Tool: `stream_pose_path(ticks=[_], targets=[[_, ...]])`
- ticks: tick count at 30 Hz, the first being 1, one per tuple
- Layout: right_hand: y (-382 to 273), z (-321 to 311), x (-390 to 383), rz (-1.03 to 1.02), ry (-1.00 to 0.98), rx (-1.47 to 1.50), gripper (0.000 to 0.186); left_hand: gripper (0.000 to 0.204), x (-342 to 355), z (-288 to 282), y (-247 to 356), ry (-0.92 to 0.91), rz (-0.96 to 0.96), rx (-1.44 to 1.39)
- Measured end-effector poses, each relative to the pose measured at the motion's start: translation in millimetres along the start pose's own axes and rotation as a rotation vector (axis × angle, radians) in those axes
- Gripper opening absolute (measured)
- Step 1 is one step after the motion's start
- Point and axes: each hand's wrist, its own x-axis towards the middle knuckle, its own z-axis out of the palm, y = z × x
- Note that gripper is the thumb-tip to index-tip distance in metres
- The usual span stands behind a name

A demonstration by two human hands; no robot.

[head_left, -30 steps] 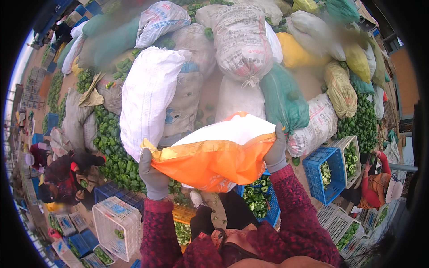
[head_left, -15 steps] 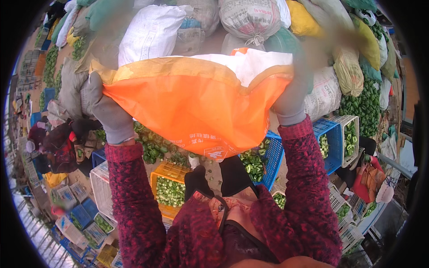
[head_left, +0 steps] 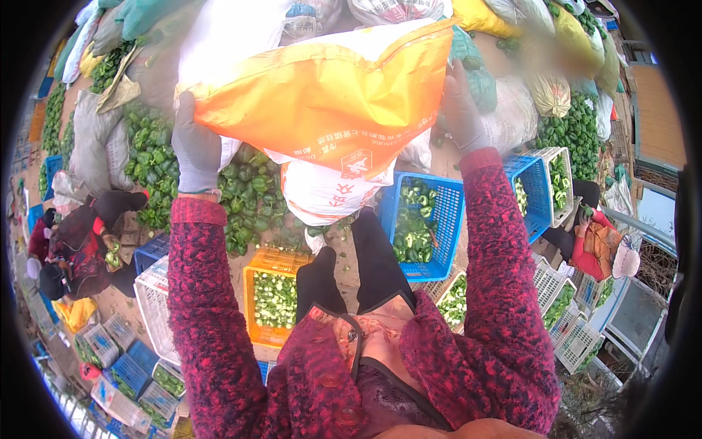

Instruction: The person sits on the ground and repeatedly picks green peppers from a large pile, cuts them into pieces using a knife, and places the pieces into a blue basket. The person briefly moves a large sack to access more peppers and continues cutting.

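An orange and white woven sack point(head_left: 322, 102) hangs stretched between my two raised hands, its mouth edge uppermost and its white lower part sagging in front of my legs. My left hand point(head_left: 196, 150), in a grey glove, is closed on the sack's left corner. At the upper right corner my right hand point(head_left: 462, 110), gloved the same way, grips the sack too; its fingers are partly hidden and blurred. Beyond the left hand and under the sack lies a heap of green peppers point(head_left: 248, 190).
A blue crate point(head_left: 451, 219) of cut peppers stands near my right leg, a yellow crate point(head_left: 252, 322) by my left. Full sacks point(head_left: 508, 110) line the far side. One person point(head_left: 80, 249) crouches at left, another point(head_left: 596, 245) sits at right among more crates.
The sack has risen and tilted, its right corner now higher, and its white lower part has come into view. My view has shifted, showing more of the peppers and the blue crate.
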Motion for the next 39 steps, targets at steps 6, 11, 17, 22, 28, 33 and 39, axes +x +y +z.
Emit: stream_pose_path(ticks=[6,11,17,22,28,33,39], targets=[[72.0,36.0,-100.6,0.307,0.121,-0.260,0.099,0.050,-81.9,-35.7,-18.4,-0.137,-0.094,0.054],[106.2,13.6,-104.6,0.224,0.190,-0.105,0.066,0.048,-122.6,-48.1,-35.8,-0.037,-0.117,-0.025],[130.9,17.9,-119.9,0.243,0.225,-0.086,0.046,0.046,-133.3,-54.4,-18.6,-0.145,0.076,0.357],[110.7,30.9,-178.0,0.193,0.246,-0.104,0.045,0.087,-146.9,-85.9,-28.0,0.007,0.166,0.411],[45.8,26.1,-207.2,0.044,0.028,-0.304,0.039,0.111,-154.8,-75.6,-76.6,-0.312,-0.226,0.562],[-1.1,18.7,-184.8,0.233,0.314,0.301,0.036,0.119,-135.4,-14.1,-66.0,-0.264,-0.087,0.533],[-25.6,-1.7,-176.8,-0.082,0.217,-0.411,0.034,0.123,-32.2,-21.5,-24.9,-0.086,0.013,0.837]])
